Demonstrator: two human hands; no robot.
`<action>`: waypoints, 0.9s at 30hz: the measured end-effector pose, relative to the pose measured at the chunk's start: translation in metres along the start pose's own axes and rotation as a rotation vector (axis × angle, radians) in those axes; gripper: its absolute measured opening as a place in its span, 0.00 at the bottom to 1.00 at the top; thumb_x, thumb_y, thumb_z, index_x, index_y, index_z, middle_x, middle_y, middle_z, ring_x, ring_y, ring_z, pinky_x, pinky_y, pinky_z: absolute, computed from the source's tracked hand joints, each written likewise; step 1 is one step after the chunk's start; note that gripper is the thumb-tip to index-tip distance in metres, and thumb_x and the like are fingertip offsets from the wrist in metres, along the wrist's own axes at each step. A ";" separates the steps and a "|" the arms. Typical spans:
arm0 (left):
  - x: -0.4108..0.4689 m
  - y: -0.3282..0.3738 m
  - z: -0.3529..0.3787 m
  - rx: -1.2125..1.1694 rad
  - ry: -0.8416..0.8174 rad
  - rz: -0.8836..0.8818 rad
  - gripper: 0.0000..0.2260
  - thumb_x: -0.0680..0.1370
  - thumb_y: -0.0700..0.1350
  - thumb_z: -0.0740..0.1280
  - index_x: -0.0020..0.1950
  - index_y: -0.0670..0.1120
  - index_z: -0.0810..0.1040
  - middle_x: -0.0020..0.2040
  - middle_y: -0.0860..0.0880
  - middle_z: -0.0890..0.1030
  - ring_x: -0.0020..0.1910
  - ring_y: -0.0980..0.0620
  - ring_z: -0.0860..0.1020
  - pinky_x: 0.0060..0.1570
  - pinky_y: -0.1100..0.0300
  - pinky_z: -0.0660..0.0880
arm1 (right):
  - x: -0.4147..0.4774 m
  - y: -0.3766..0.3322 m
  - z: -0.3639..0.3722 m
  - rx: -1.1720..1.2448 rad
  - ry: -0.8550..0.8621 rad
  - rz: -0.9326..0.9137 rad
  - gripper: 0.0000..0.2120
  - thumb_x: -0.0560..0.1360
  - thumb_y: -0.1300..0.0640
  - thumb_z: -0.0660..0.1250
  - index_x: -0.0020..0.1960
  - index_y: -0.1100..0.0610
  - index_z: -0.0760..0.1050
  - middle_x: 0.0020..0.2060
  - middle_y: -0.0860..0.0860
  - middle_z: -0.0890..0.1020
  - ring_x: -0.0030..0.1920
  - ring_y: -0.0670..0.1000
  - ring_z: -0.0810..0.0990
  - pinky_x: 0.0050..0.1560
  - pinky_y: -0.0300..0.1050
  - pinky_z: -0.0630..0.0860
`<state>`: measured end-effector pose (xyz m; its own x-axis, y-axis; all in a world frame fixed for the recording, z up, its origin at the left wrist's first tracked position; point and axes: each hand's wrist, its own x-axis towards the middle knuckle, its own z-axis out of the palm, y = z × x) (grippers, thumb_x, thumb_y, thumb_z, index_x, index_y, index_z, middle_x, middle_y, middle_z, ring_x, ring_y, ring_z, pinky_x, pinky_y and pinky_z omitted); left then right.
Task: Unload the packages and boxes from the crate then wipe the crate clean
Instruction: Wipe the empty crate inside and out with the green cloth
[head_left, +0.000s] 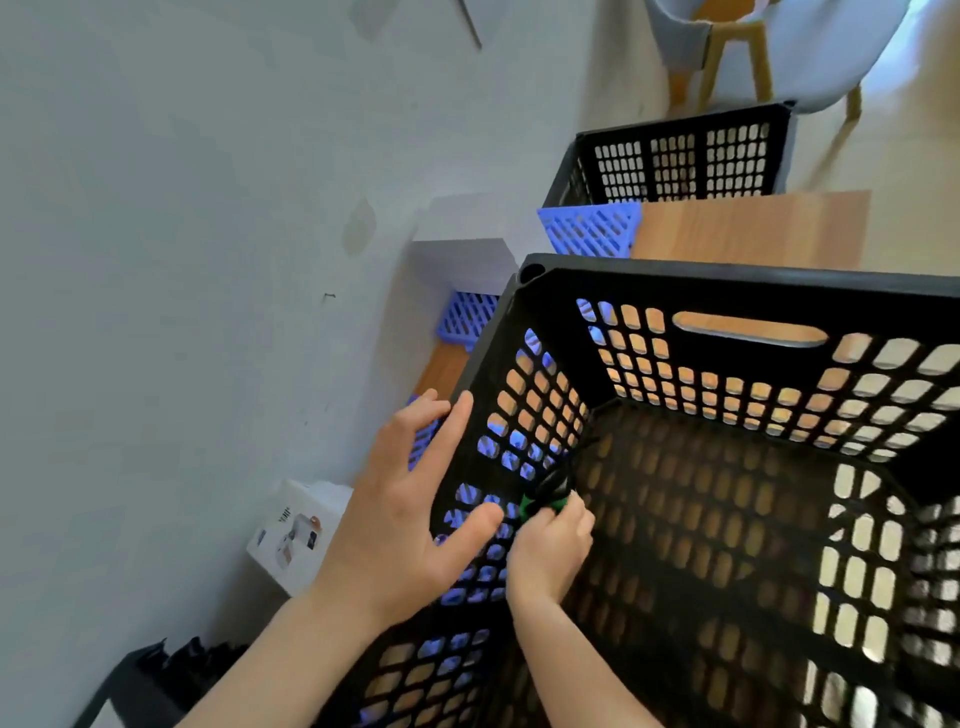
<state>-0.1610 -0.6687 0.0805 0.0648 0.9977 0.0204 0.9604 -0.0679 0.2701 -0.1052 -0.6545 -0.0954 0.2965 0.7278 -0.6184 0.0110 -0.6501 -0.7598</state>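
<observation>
A large black perforated crate (737, 283) fills the right and lower part of the head view, standing on a wooden table; nothing lies in the part of its inside that shows. My left hand (410, 514) holds the crate's left wall, thumb inside and fingers outside over the rim. Inside the crate, my right hand (550, 551) grips a small green and black cloth (545, 496) and presses it against the inner face of the left wall, near the bottom corner.
A white printed box (298, 535) lies by the wall at the left. Blue perforated baskets (589, 228) sit behind the crate, with a second black crate (675, 156) and a wooden-legged chair (737, 57) farther back. A dark object (171, 670) is at the lower left.
</observation>
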 end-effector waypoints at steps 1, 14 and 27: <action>0.001 0.000 0.001 -0.012 0.011 -0.008 0.35 0.74 0.59 0.62 0.78 0.46 0.61 0.71 0.55 0.62 0.77 0.57 0.55 0.70 0.74 0.52 | -0.002 -0.007 -0.001 0.007 -0.006 -0.035 0.18 0.79 0.62 0.55 0.68 0.59 0.70 0.63 0.54 0.72 0.62 0.55 0.68 0.60 0.42 0.62; 0.008 0.000 0.002 -0.015 0.006 0.023 0.34 0.77 0.61 0.59 0.79 0.44 0.59 0.79 0.53 0.59 0.78 0.52 0.56 0.73 0.66 0.54 | -0.001 -0.006 -0.003 -0.035 -0.019 -0.483 0.21 0.78 0.65 0.59 0.70 0.55 0.68 0.65 0.50 0.71 0.66 0.50 0.69 0.67 0.48 0.67; 0.007 0.001 0.002 0.001 0.000 0.012 0.34 0.79 0.64 0.57 0.78 0.45 0.60 0.79 0.52 0.60 0.77 0.53 0.59 0.73 0.63 0.58 | -0.032 -0.075 -0.004 0.244 0.016 -0.719 0.21 0.78 0.54 0.53 0.70 0.48 0.67 0.65 0.42 0.68 0.66 0.44 0.69 0.66 0.47 0.65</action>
<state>-0.1589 -0.6620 0.0789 0.0758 0.9968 0.0240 0.9599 -0.0795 0.2690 -0.1117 -0.6296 -0.0182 0.3095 0.9497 0.0474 -0.0043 0.0512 -0.9987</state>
